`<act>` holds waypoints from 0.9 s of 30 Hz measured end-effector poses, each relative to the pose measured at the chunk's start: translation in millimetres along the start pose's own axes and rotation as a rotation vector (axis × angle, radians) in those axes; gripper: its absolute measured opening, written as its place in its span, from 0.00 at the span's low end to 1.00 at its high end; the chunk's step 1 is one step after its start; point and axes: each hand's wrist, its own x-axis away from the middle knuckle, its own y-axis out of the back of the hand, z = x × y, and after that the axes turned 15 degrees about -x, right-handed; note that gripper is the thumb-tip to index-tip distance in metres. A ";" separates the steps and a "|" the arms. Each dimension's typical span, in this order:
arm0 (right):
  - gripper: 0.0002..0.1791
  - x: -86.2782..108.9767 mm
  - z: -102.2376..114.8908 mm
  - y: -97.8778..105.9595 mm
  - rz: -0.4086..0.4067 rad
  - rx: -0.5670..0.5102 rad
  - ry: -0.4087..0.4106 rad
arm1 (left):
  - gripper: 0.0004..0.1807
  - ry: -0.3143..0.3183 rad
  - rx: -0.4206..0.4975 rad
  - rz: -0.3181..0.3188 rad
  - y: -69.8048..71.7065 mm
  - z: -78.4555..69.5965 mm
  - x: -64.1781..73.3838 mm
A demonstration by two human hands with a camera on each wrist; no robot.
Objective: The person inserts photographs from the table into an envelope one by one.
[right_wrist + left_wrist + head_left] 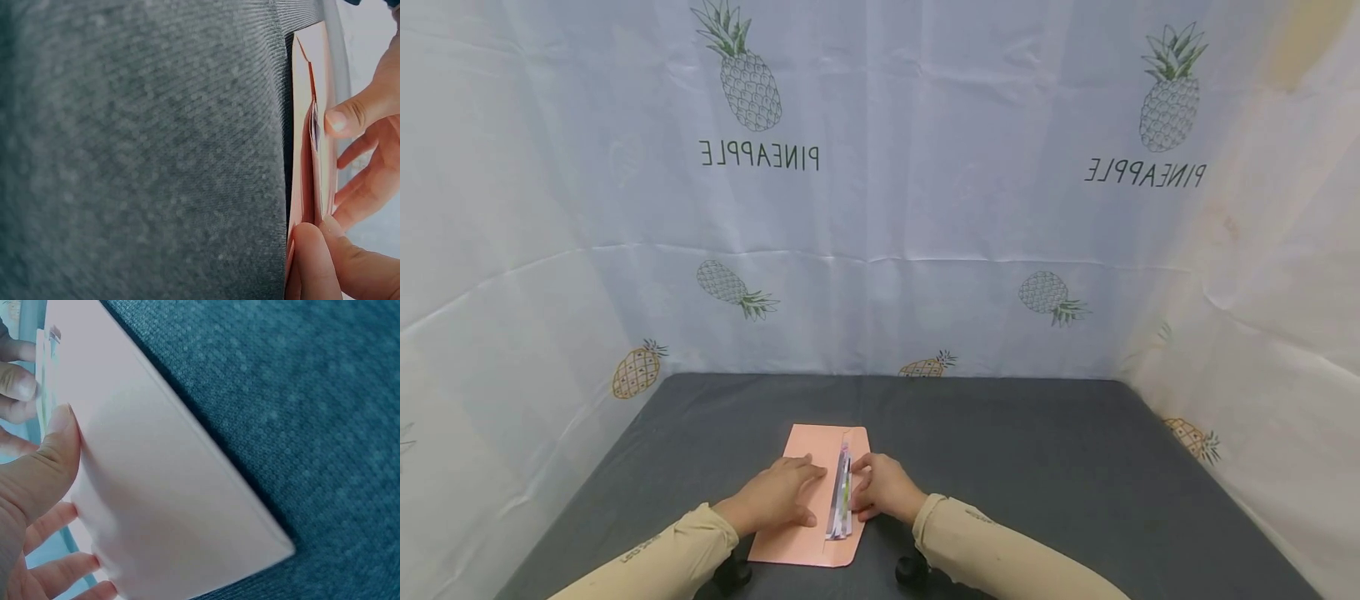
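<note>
A pink paper envelope (808, 450) lies on the dark tabletop, its long slit facing right. Out of that slit shows a thin bundle of printed papers (840, 492), white with purple and green patches. My left hand (778, 496) rests on the envelope's face, fingers spread; in the left wrist view its thumb (53, 444) lies beside the slit. At the slit's right side, my right hand (886, 487) has its fingers curled and pinches the papers' edge. In the right wrist view, finger and thumb (350, 256) meet at the opening, and the papers are mostly hidden inside.
A dark cloth (1037, 475) covers the table. White curtains (925, 200) printed with pineapples hang behind it and at both sides. Two small black round objects (912, 571) sit at the near edge, below the wrists.
</note>
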 end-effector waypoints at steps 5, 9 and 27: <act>0.27 -0.6 1.9 -2.7 -0.020 0.037 -0.015 | 0.36 -0.006 0.004 -0.003 -0.6 0.7 -0.2; 0.27 -1.5 3.0 -3.8 -0.021 0.069 -0.018 | 0.36 -0.008 -0.001 -0.008 -0.9 1.0 -0.2; 0.28 -2.8 4.5 -7.4 -0.024 0.118 -0.013 | 0.36 0.006 0.018 -0.008 0.2 0.0 0.4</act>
